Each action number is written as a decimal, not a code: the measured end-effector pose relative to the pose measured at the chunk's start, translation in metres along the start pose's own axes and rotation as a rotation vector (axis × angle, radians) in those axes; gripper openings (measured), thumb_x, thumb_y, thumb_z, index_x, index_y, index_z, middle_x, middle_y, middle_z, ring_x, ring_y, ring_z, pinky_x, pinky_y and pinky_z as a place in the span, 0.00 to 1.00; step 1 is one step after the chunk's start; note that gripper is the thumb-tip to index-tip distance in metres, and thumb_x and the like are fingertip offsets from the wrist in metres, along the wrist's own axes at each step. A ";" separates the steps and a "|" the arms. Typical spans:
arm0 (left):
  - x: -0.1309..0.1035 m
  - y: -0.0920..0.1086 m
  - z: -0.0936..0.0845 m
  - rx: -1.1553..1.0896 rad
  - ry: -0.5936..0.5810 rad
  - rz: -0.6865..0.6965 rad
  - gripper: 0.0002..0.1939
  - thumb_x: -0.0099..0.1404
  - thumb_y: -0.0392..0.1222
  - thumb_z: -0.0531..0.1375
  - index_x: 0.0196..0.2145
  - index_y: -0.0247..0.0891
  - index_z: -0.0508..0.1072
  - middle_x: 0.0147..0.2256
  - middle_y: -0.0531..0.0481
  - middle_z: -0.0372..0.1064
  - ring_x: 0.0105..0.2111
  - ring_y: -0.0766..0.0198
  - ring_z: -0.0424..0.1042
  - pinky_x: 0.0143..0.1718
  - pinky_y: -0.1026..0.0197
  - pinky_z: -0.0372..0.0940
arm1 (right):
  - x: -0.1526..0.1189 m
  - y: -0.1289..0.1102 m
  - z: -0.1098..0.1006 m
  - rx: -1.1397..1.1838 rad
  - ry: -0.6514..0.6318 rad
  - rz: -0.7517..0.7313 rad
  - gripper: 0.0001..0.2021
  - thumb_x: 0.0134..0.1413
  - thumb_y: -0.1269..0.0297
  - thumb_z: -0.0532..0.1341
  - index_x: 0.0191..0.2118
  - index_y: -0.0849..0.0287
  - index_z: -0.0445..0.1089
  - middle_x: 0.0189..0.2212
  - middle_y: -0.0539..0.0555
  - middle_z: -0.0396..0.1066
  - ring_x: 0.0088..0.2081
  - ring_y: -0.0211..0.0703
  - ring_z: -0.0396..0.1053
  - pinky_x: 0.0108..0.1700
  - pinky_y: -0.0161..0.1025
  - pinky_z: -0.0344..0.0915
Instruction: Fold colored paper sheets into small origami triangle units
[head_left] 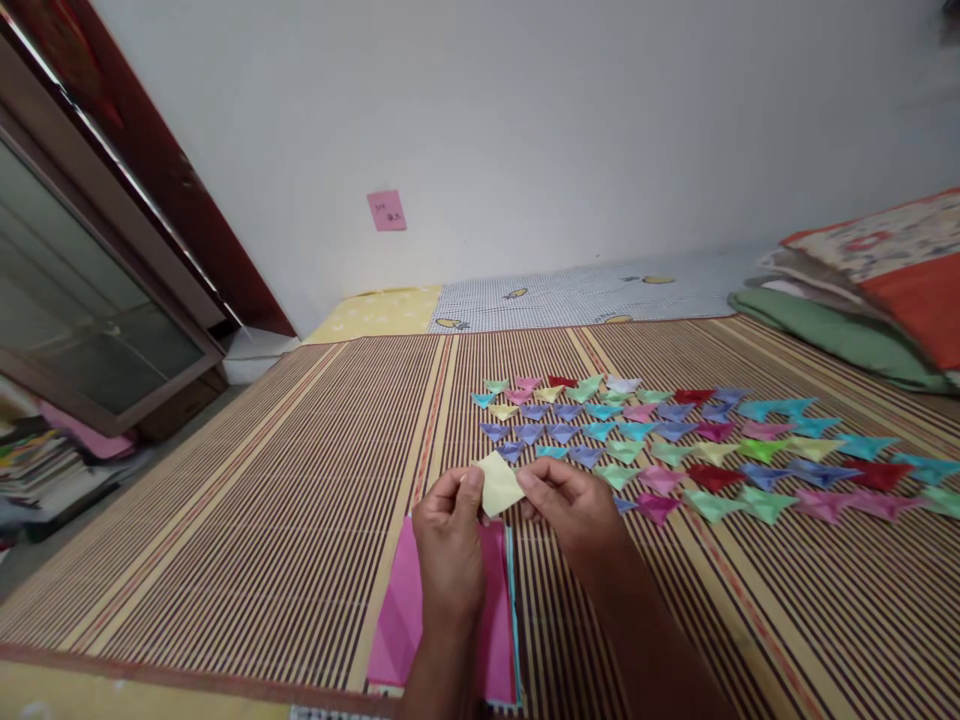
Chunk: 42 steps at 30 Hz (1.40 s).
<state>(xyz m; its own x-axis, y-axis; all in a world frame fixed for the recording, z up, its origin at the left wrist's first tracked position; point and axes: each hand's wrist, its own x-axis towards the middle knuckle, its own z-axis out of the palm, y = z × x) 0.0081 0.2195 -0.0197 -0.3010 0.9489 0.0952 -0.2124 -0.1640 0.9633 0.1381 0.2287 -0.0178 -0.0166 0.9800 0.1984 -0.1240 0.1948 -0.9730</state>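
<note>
Both hands work on one piece: the left hand and the right hand each pinch the pale yellow paper between thumb and curled fingers, thumbs uppermost. The controlling relation is lateral: the paper is located between the two thumb tips, left thumb at its left edge, right thumb at its right corner, so neither hand is nearer; both are in contact. The paper is set obliquely, one corner directed away from the person, toward the wall. Its outline appears near square, but the fingers cover part of the edge, so a long axis cannot be determined. The lower fingers are largely hidden; their grip on the underside cannot be told. The left hand and forearm pass over the pink paper stack, which lies on the striped mat on the near side of the held paper; contact with the stack cannot be confirmed. The right hand is the nearer to the rows of folded paper shapes, which extend across the mat beyond it and to its right.
</note>
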 end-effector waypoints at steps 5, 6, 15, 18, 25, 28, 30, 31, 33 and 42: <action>-0.002 0.006 0.004 0.048 -0.004 0.049 0.13 0.63 0.47 0.67 0.27 0.36 0.79 0.21 0.55 0.66 0.23 0.69 0.62 0.25 0.68 0.59 | -0.004 0.001 0.003 -0.223 0.069 -0.073 0.11 0.61 0.60 0.60 0.28 0.57 0.70 0.21 0.47 0.66 0.24 0.39 0.64 0.28 0.36 0.59; -0.003 0.007 0.005 0.047 -0.007 0.041 0.12 0.63 0.47 0.67 0.27 0.36 0.79 0.21 0.55 0.66 0.22 0.69 0.62 0.24 0.68 0.59 | -0.004 0.001 0.004 -0.322 0.116 -0.138 0.10 0.60 0.62 0.60 0.27 0.57 0.69 0.21 0.47 0.65 0.24 0.39 0.63 0.28 0.36 0.58; -0.006 0.009 0.006 0.092 0.013 0.072 0.13 0.65 0.47 0.65 0.27 0.36 0.76 0.22 0.56 0.66 0.23 0.69 0.62 0.25 0.69 0.60 | -0.006 0.001 0.010 -0.425 0.122 -0.325 0.10 0.65 0.64 0.59 0.30 0.57 0.67 0.23 0.46 0.62 0.25 0.37 0.60 0.29 0.35 0.57; -0.006 0.011 0.006 0.085 0.011 0.069 0.14 0.65 0.47 0.65 0.26 0.36 0.76 0.22 0.55 0.66 0.22 0.69 0.62 0.24 0.69 0.60 | -0.008 0.000 0.011 -0.332 0.065 -0.210 0.12 0.64 0.62 0.60 0.29 0.57 0.67 0.20 0.43 0.57 0.22 0.36 0.56 0.26 0.35 0.54; -0.005 0.001 0.009 -0.143 -0.043 -0.085 0.10 0.59 0.45 0.70 0.31 0.34 0.79 0.26 0.53 0.72 0.26 0.68 0.68 0.29 0.67 0.65 | -0.008 0.000 0.015 -0.538 0.201 -0.462 0.13 0.65 0.68 0.59 0.26 0.57 0.64 0.24 0.47 0.60 0.28 0.39 0.60 0.33 0.37 0.56; -0.004 -0.001 0.007 -0.195 -0.034 -0.096 0.12 0.61 0.48 0.69 0.30 0.34 0.78 0.26 0.52 0.72 0.26 0.67 0.69 0.29 0.67 0.65 | -0.007 0.002 0.015 -0.467 0.144 -0.386 0.13 0.65 0.65 0.59 0.27 0.57 0.64 0.23 0.46 0.60 0.26 0.38 0.59 0.30 0.36 0.55; -0.004 0.001 0.006 -0.165 -0.044 -0.073 0.13 0.61 0.48 0.70 0.29 0.34 0.79 0.25 0.53 0.71 0.26 0.67 0.69 0.30 0.66 0.66 | -0.007 0.005 0.014 -0.354 0.062 -0.264 0.13 0.65 0.61 0.59 0.28 0.57 0.66 0.22 0.45 0.60 0.24 0.37 0.59 0.28 0.35 0.55; -0.004 0.002 0.006 -0.146 -0.050 -0.060 0.13 0.61 0.48 0.70 0.29 0.34 0.79 0.24 0.54 0.70 0.27 0.67 0.70 0.30 0.66 0.66 | -0.007 0.006 0.013 -0.308 0.035 -0.214 0.13 0.66 0.59 0.59 0.29 0.57 0.66 0.21 0.45 0.61 0.23 0.37 0.59 0.27 0.35 0.54; -0.005 0.004 0.009 -0.173 -0.057 -0.063 0.12 0.59 0.47 0.71 0.29 0.34 0.79 0.23 0.54 0.69 0.26 0.66 0.71 0.31 0.66 0.67 | -0.007 0.008 0.012 -0.277 0.044 -0.178 0.14 0.65 0.57 0.59 0.29 0.57 0.66 0.21 0.44 0.60 0.23 0.37 0.58 0.27 0.35 0.54; -0.008 -0.001 0.017 -0.403 -0.007 -0.134 0.14 0.56 0.49 0.73 0.29 0.34 0.79 0.27 0.50 0.75 0.28 0.64 0.74 0.32 0.64 0.69 | -0.011 0.004 0.015 -0.483 0.159 -0.369 0.17 0.66 0.62 0.58 0.25 0.56 0.60 0.20 0.44 0.54 0.24 0.36 0.55 0.29 0.36 0.52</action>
<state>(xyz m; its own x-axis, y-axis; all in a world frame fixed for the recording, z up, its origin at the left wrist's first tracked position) 0.0267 0.2167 -0.0169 -0.2402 0.9705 -0.0218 -0.5959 -0.1297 0.7925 0.1230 0.2176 -0.0220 0.0941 0.8316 0.5473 0.3699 0.4812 -0.7947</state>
